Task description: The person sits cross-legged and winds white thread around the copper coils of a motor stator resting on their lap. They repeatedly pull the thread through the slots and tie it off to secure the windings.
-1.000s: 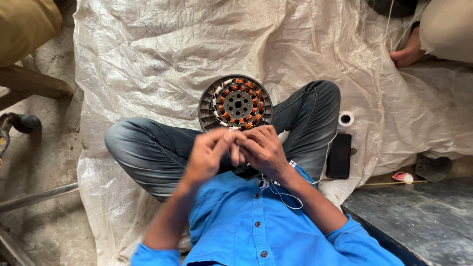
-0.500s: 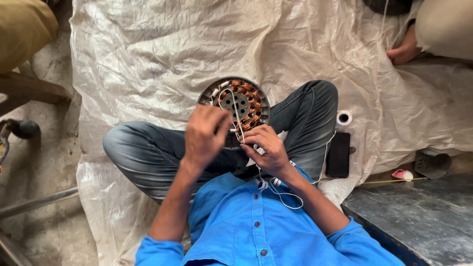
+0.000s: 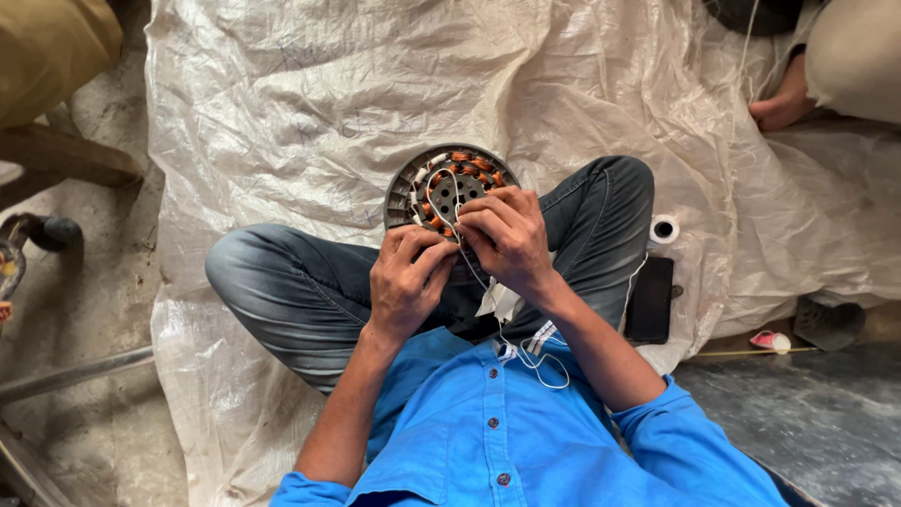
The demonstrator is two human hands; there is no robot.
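A person in a blue shirt (image 3: 526, 432) and grey jeans (image 3: 300, 291) sits cross-legged on a big white plastic sheet (image 3: 310, 103). A round metal motor part (image 3: 443, 188) with orange copper coils rests against the crossed legs, in the middle of the scene, just beyond both hands. The left hand (image 3: 405, 282) sits near the body, below the round part, with its fingers curled in and pressed together; whether they pinch anything cannot be told. The right hand (image 3: 507, 235) lies on the right edge of the round part, with its fingers bent and bunched close at the coils. A thin white string (image 3: 483, 277) loops over the coils, runs under the right hand and goes down to the shirt. Whether the fingers pinch the string cannot be told. To the right, on the sheet, lie a small white tape roll (image 3: 664, 228) and a black phone (image 3: 649, 299), just beside the right knee. Far to the right, another person's hand (image 3: 781, 105) rests on the sheet.
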